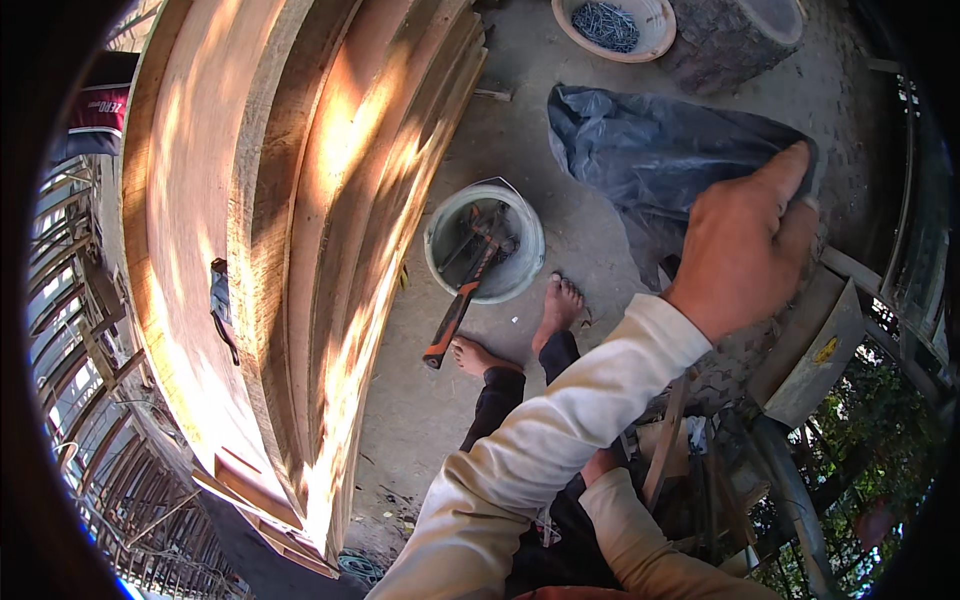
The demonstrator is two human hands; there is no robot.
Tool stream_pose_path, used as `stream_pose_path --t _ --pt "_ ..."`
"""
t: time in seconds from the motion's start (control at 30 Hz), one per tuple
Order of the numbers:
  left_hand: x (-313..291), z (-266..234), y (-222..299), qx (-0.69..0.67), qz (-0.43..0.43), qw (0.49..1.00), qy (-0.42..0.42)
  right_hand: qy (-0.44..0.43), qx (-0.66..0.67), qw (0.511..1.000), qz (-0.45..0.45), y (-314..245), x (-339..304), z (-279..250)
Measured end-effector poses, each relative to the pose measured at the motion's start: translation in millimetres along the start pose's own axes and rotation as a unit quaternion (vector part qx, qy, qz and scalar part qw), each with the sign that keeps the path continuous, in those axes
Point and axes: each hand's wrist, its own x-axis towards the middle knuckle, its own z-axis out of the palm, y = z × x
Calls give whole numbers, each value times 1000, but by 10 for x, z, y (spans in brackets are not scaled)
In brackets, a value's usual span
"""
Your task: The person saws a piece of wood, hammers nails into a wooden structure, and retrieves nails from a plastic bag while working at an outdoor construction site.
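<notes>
My left arm, in a pale long sleeve, crosses over to the right. My left hand (745, 250) is closed at the far right corner of a dark plastic sheet or bag (660, 140). The plastic lies crumpled over the ground, its corner drawn up to my fingertips. My right hand (604, 463) is low beside my leg, mostly hidden behind the left sleeve, so its fingers do not show. Left of the plastic stands a pale bucket (533, 225) with tools in it. A hammer (465, 300) leans in the bucket, its orange and black handle hanging over the near rim.
A curved wooden plank structure (270, 200), like a boat's hull, fills the left side. A bowl of nails (648, 38) and a log section (730, 45) stand at the back. My bare feet (560, 305) are near the bucket. Wood pieces (812, 345) lie at right.
</notes>
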Motion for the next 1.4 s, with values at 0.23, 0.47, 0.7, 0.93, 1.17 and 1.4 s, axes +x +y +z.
stream_pose_path --t 0.23,0.47,0.7,0.93,1.17,1.4 --pt "-665 -763 -1021 -25 -212 975 60 -34 7 999 42 299 176 -301" --pt "-3127 -1768 -1667 9 -440 887 139 -105 -205 973 5 724 488 -103" --pt "-4437 -2404 -2274 -233 -385 737 504 -196 -687 698 39 1484 1598 231" --pt "-5175 -2664 -2873 -306 -477 666 485 169 -498 850 -37 2462 3684 1024" --pt "-5167 -2934 -3121 -359 -439 688 453 110 -491 856 -115 2898 4453 737" --pt "-5184 -3037 -3068 -362 -449 654 489 -118 -549 826 53 2071 3490 526"
